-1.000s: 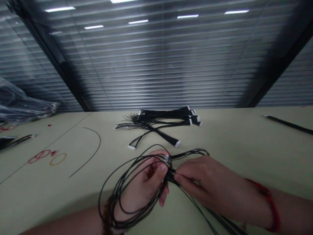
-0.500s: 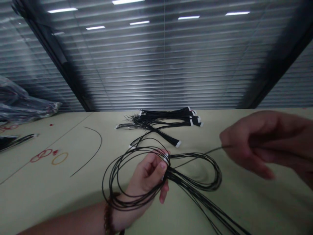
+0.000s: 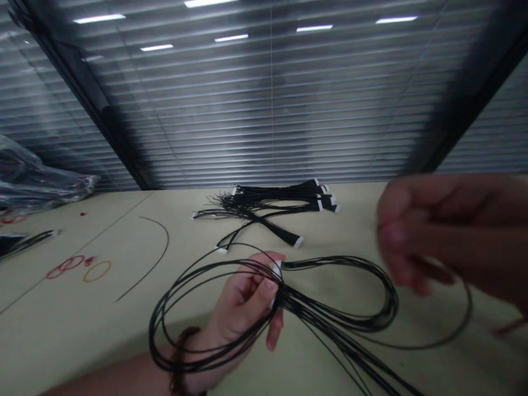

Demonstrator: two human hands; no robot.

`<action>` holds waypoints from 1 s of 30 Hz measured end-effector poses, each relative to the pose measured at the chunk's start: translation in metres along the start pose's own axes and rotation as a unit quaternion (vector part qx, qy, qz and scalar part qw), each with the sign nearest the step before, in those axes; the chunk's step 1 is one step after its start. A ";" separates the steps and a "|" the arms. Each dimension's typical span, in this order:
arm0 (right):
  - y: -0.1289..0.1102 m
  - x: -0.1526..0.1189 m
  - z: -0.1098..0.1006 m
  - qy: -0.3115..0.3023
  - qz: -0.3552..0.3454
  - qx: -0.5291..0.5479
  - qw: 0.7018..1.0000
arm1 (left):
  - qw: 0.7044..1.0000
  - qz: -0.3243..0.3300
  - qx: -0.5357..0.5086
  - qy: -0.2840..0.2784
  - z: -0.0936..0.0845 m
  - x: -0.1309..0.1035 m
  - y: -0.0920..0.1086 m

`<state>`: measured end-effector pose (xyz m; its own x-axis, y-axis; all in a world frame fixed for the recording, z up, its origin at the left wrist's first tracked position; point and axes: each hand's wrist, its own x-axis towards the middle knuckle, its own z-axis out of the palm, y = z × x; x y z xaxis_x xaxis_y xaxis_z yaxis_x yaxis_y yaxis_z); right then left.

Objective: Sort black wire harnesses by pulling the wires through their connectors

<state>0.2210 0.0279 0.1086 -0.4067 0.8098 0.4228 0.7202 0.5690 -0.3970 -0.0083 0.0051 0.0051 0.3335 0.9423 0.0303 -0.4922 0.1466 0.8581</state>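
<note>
My left hand [image 3: 247, 308] pinches a bundle of thin black wires [image 3: 383, 319] where they meet at a white connector [image 3: 277, 268]. From that grip the wires loop out to the left over my wrist and to the right, and a straight tail runs down to the bottom right. My right hand [image 3: 429, 236], smeared by motion, is raised at the right with its fingers closed. A single black wire [image 3: 437, 345] curves from the bundle up to it; the wire's end is hidden in the fingers.
Wire harnesses with white connectors [image 3: 280, 192] lie piled near the window blinds [image 3: 272, 121]. On the left are a loose black wire [image 3: 167, 242], red rubber bands [image 3: 66, 267], a yellow one [image 3: 97, 271], more wires [image 3: 28, 242] and a clear plastic bag [image 3: 45, 176].
The single wire was stretched straight towards my right hand and now hangs in a wide curve. My right hand has turned. Both wire loops have spread wider.
</note>
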 end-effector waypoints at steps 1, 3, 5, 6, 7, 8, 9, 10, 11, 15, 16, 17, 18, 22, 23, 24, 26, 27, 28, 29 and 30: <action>-0.009 -0.004 0.010 -0.054 -0.003 0.059 0.997 | 1.000 0.005 -0.010 -0.016 -0.001 0.000 -0.001; -0.023 -0.011 0.030 -0.083 -0.019 0.055 0.995 | 0.999 0.015 -0.024 -0.047 -0.004 0.001 -0.004; -0.030 -0.016 0.047 -0.068 -0.040 0.001 0.997 | 0.997 0.017 -0.029 -0.064 -0.005 0.001 -0.004; -0.031 -0.018 0.053 -0.054 -0.052 -0.025 0.997 | 0.997 0.015 -0.027 -0.068 -0.004 0.001 -0.004; -0.031 -0.019 0.057 -0.041 -0.064 -0.040 0.996 | 0.998 0.011 -0.022 -0.065 -0.003 0.000 -0.002; -0.032 -0.020 0.060 -0.030 -0.075 -0.049 0.996 | 0.998 0.005 -0.014 -0.056 -0.002 -0.002 -0.001; -0.032 -0.020 0.061 -0.017 -0.083 -0.058 0.995 | 0.999 -0.003 -0.004 -0.043 0.000 -0.003 0.000; -0.032 -0.021 0.062 -0.007 -0.092 -0.068 0.993 | 0.999 -0.011 0.006 -0.031 0.001 -0.005 0.002; -0.033 -0.021 0.062 0.002 -0.100 -0.078 0.992 | 0.999 -0.019 0.016 -0.021 0.003 -0.007 0.003; -0.035 -0.025 0.062 0.024 -0.119 -0.095 0.988 | 0.999 -0.031 0.037 -0.011 0.005 -0.011 0.001; -0.035 -0.026 0.062 0.028 -0.123 -0.099 0.987 | 0.999 -0.030 0.038 -0.012 0.005 -0.011 -0.001; -0.035 -0.027 0.063 0.032 -0.127 -0.106 0.986 | 0.999 -0.028 0.038 -0.013 0.005 -0.011 -0.003; -0.035 -0.028 0.064 0.034 -0.134 -0.113 0.984 | 0.999 -0.027 0.037 -0.014 0.005 -0.011 -0.005; -0.035 -0.029 0.067 0.002 -0.122 -0.104 0.987 | 0.999 -0.026 0.043 -0.018 0.004 -0.010 -0.008; -0.035 -0.028 0.067 -0.012 -0.104 -0.092 0.990 | 0.998 -0.026 0.045 -0.018 0.004 -0.010 -0.008; -0.035 -0.026 0.066 -0.027 -0.085 -0.078 0.993 | 0.998 -0.027 0.046 -0.017 0.004 -0.010 -0.008; -0.035 -0.024 0.064 -0.050 -0.058 -0.057 0.995 | 0.998 -0.029 0.048 -0.015 0.004 -0.011 -0.008; -0.036 -0.023 0.062 -0.058 -0.054 -0.050 0.996 | 0.998 -0.029 0.050 -0.014 0.004 -0.011 -0.007; -0.036 -0.022 0.061 -0.060 -0.054 -0.046 0.996 | 0.998 -0.030 0.052 -0.012 0.004 -0.011 -0.007; -0.036 -0.022 0.060 -0.061 -0.056 -0.046 0.996 | 0.998 -0.030 0.056 -0.010 0.004 -0.012 -0.007; -0.036 -0.022 0.060 -0.061 -0.057 -0.046 0.995 | 0.998 -0.030 0.060 -0.008 0.005 -0.013 -0.007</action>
<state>0.1704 -0.0019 0.0647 -0.5492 0.7558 0.3566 0.7122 0.6465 -0.2733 -0.0055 -0.0090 0.0012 0.3724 0.9279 -0.0155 -0.3716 0.1645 0.9137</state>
